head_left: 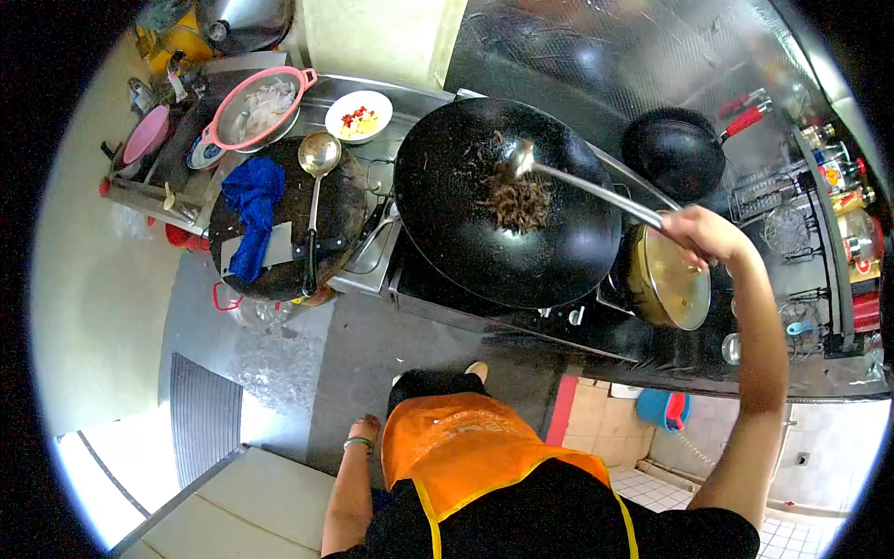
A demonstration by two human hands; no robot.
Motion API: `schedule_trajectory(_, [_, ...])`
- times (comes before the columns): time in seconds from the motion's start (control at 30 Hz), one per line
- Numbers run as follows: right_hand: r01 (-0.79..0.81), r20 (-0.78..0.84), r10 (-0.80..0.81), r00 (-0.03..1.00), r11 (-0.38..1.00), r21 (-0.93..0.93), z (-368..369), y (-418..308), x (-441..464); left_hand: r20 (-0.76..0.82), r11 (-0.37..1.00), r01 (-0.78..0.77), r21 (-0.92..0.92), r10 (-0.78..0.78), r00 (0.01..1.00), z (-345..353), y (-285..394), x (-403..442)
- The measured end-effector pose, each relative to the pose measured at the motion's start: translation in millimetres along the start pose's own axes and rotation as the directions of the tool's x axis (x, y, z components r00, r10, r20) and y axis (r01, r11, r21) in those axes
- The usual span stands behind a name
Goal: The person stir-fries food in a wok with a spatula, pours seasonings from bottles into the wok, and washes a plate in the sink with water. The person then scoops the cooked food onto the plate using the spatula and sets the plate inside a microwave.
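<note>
My right hand (703, 238) is closed around the long metal handle of a wok spatula (596, 186). The spatula's head rests among dark brown shredded food (518, 203) in a large black wok (447, 224); its blade is seen at a steep angle. The wok sits on the stove, and bits of the food are scattered up its far side. My left hand (365, 429) hangs low beside the orange apron (475, 433), apart from the stove. Its fingers are too small and turned away to make out.
Left of the wok, a round chopping board (279, 287) bears a ladle (319, 158), a blue cloth (251, 210) and a cleaver (270, 250). Behind stand a white bowl (380, 130) and pink-rimmed strainer (223, 116). A pot (684, 279) and smaller black pan (675, 154) are on the right.
</note>
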State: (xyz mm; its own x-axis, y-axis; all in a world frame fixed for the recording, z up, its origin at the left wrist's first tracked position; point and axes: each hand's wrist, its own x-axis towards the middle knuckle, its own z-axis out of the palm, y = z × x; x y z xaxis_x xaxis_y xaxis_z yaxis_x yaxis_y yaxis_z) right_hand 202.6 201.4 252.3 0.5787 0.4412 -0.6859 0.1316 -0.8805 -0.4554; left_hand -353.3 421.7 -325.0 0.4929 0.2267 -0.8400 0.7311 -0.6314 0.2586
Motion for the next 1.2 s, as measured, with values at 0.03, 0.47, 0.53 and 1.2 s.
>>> schedule_trajectory(0.03, [-0.04, -0.062, 0.035, 0.997, 0.996, -0.084, 4.9, -5.8, -21.2, 0.011, 0.998, -0.027, 0.063, 0.026, 1.0, 15.6, -12.4, 16.1])
schedule_trajectory(0.47, [-0.136, -0.229, -0.182, 0.956, 0.415, -0.899, 125.5, 19.3, 29.1, 0.075, 0.978, -0.054, 0.202, 0.04, 0.996, 12.9, -4.8, 40.7])
schedule_trajectory(0.53, [-0.092, -0.291, -0.323, 0.901, 0.513, -0.854, 139.0, 43.2, 45.0, 0.06, 0.993, 0.06, -0.103, -0.054, 0.997, -14.1, 16.2, 15.1])
schedule_trajectory(1.2, [0.007, -0.322, -0.285, 0.903, 0.759, -0.651, 156.9, 81.7, 54.4, 0.036, 0.997, 0.071, -0.015, -0.07, 0.997, 5.8, -19.5, 39.0])
